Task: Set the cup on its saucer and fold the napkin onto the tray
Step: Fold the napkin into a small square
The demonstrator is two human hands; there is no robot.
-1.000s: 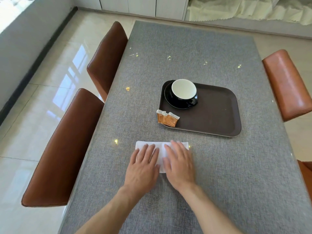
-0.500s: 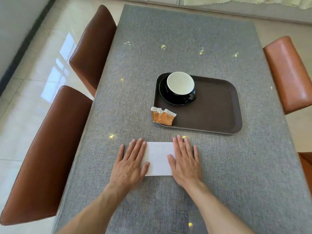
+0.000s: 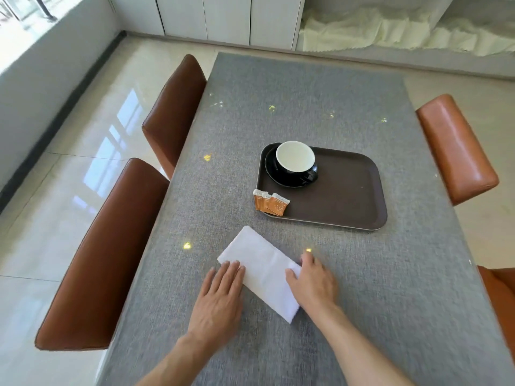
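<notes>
A black cup (image 3: 296, 162) with a white inside stands on its black saucer (image 3: 274, 175) in the far left corner of the brown tray (image 3: 348, 196). The white napkin (image 3: 262, 270), folded into a long strip, lies slanted on the grey table in front of the tray. My left hand (image 3: 220, 299) lies flat with its fingertips at the napkin's near left edge. My right hand (image 3: 313, 282) grips the napkin's right edge, fingers curled over it.
Several orange sachets (image 3: 269, 203) lean on the tray's near left corner. Two brown chairs (image 3: 111, 246) stand along the left side of the table and orange ones (image 3: 457, 146) along the right. The grey cloth (image 3: 306, 107) covers the whole table.
The napkin has turned from square-on to slanted, its left end now farther away. My right hand has gone from lying flat to gripping its edge. The view has tilted up.
</notes>
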